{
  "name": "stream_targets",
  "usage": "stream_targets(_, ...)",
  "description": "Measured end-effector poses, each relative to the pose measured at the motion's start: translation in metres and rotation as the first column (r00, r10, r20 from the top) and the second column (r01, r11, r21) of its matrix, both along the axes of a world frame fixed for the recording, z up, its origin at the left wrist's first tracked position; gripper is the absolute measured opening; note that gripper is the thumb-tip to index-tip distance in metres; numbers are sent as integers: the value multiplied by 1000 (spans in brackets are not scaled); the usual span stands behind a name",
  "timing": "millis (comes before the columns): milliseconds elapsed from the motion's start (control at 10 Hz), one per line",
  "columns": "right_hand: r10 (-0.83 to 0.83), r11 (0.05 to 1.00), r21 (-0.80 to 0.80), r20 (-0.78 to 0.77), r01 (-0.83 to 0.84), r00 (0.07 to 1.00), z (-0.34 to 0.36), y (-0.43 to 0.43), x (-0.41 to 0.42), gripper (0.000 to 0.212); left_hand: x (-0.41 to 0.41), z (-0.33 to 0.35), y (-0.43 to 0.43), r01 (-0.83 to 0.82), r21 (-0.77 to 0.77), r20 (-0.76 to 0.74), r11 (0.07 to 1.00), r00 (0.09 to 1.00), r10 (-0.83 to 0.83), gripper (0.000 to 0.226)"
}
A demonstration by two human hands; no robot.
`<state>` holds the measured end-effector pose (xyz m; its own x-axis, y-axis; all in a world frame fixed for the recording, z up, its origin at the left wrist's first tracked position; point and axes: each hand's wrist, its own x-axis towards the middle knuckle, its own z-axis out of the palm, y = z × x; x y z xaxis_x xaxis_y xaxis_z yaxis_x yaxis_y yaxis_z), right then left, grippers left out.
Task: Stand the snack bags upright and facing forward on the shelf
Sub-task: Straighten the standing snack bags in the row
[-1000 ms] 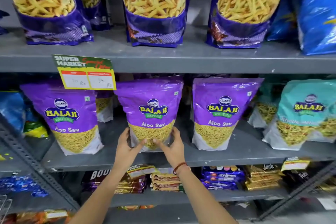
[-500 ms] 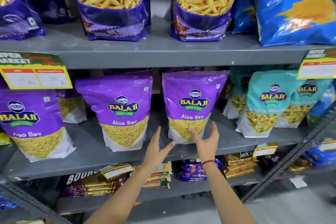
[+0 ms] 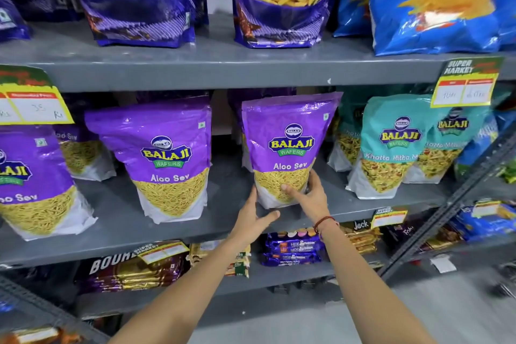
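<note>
1. The grey metal shelf (image 3: 223, 70) runs in tiers; price tags (image 3: 466, 84) on its edges read "SUPER MARKET", the figures too blurred to read.
2. Up top stand dark purple bags (image 3: 134, 11) with windows full of yellow sticks, beside a blue chips bag (image 3: 446, 5).
3. On the middle tier stand purple "BALAJI WAFERS Aloo Sev" bags (image 3: 164, 159), thin yellow sev showing through clear lower panels, and teal "Khatta Mitha" bags (image 3: 391, 145) to the right.
4. One Aloo Sev bag (image 3: 289, 148) stands upright near the front edge, label forward.
5. The right hand (image 3: 307, 195) grips its lower right corner; the left hand (image 3: 251, 218), fingers spread, touches its lower left edge.
6. Below lie "Hide & Seek" packs (image 3: 293, 248).
</note>
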<state>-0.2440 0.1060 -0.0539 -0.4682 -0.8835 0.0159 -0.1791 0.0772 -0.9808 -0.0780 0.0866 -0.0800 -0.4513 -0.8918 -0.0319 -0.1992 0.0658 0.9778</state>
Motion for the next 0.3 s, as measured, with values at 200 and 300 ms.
stream_targets(200,-6,1000,-25,-51,4,999,5,10,5,70,8,7,4,-70,-87,137,994,987,81,77)
stream_targets(300,-92,994,-71,-123,83,988,-5,18,15,61,17,18,7,-122,-175,195,977,968,156,64)
